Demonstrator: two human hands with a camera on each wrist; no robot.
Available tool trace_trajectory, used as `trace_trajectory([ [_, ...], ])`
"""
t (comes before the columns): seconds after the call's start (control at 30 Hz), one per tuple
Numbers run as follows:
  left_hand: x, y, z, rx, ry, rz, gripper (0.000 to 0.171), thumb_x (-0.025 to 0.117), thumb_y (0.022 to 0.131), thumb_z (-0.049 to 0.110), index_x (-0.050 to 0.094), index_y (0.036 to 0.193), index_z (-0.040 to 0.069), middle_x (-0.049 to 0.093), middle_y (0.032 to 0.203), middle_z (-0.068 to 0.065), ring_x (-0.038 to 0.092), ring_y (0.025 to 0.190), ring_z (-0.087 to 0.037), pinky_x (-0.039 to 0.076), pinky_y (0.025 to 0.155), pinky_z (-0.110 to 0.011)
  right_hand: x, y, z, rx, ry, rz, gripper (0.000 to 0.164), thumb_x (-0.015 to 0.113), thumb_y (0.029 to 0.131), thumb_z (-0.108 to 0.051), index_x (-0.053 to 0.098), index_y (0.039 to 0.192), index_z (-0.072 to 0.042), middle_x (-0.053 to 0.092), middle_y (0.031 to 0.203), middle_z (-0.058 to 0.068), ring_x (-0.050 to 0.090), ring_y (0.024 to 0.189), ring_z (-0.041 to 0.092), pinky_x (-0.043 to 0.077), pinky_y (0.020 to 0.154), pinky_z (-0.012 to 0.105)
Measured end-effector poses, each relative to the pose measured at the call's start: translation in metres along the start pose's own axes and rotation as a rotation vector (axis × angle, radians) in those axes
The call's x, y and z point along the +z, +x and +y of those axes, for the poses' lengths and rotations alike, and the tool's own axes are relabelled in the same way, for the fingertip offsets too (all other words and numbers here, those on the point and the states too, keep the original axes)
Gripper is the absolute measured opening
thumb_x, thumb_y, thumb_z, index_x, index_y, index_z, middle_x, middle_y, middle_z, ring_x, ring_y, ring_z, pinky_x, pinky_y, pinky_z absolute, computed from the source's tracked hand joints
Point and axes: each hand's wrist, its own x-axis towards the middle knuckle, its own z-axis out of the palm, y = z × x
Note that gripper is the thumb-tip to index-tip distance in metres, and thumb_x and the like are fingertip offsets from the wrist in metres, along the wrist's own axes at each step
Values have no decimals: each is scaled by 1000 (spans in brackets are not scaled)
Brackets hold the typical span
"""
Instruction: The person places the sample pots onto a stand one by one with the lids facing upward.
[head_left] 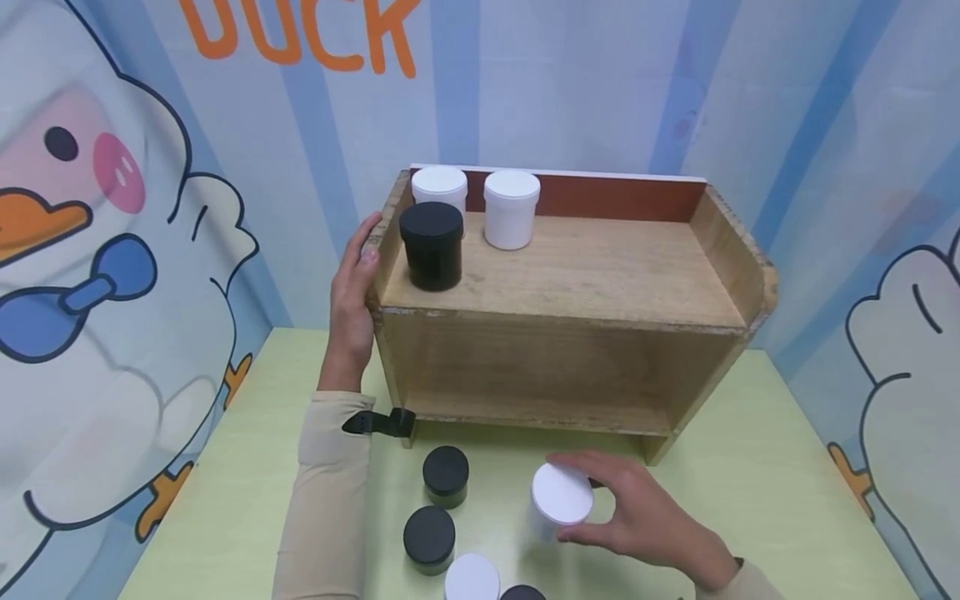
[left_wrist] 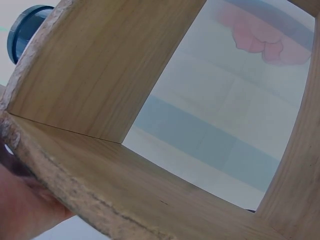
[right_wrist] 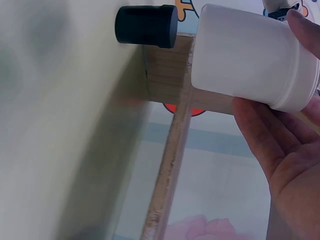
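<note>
My right hand (head_left: 637, 512) holds a white lidded jar (head_left: 562, 496) upright between thumb and fingers, in front of the shelf's lower level. In the right wrist view this jar (right_wrist: 245, 57) shows a smooth white body, with the fingers around its lid end. On the left, my left hand (head_left: 352, 296) rests against the outer side of a wooden two-level shelf (head_left: 600, 275), its fingers pointing up along the panel. The upper level carries two white jars, one at the back left (head_left: 439, 185) and another beside it (head_left: 512, 212), and a black jar (head_left: 432, 250) in front.
On the green table (head_left: 750, 500) before the shelf stand a black jar (head_left: 446, 475), a second black jar (head_left: 429, 537), a white jar (head_left: 472, 579) and a partly cut-off black jar (head_left: 522, 593). A duck-printed curtain (head_left: 570, 92) hangs behind the shelf.
</note>
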Motion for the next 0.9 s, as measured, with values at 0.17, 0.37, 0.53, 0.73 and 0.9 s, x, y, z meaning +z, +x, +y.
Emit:
trace_trajectory([
  [0.17,0,1,0,2,-1,-1,52,37,100,48,41,151,40,31,164,11,24,154,-22,14,122,-65,-7,9,-1,-26,-24,-23,65,90,73,-31,65,127,-8,74,112,3,68,95,6,59,76,24],
  [0.37,0,1,1,-1,-1,-1,52,37,100,48,40,151,41,30,164,12,24,154,-22,15,122,-65,-14,19,-3,-61,-74,-43,65,89,73,-36,65,127,-10,74,113,0,70,96,10,57,77,25],
  [0.53,0,1,0,11,-6,3,52,37,100,48,41,151,40,32,163,11,27,153,-21,16,122,-63,-19,25,-7,-48,-82,-70,65,88,75,-39,65,129,-12,74,115,-2,69,97,8,57,77,27],
  [0.73,0,2,-1,49,-25,4,51,39,101,46,43,151,37,36,161,10,30,151,-17,18,123,-55,-28,32,-13,-61,-73,-81,66,87,76,-39,65,130,-10,74,118,0,70,100,10,58,78,26],
  [0.9,0,1,-1,47,-14,9,51,39,101,46,43,150,38,35,161,12,29,152,-16,18,124,-55,-37,40,-17,-94,-59,-72,64,87,76,-36,65,129,-9,74,118,2,70,100,10,58,79,26],
])
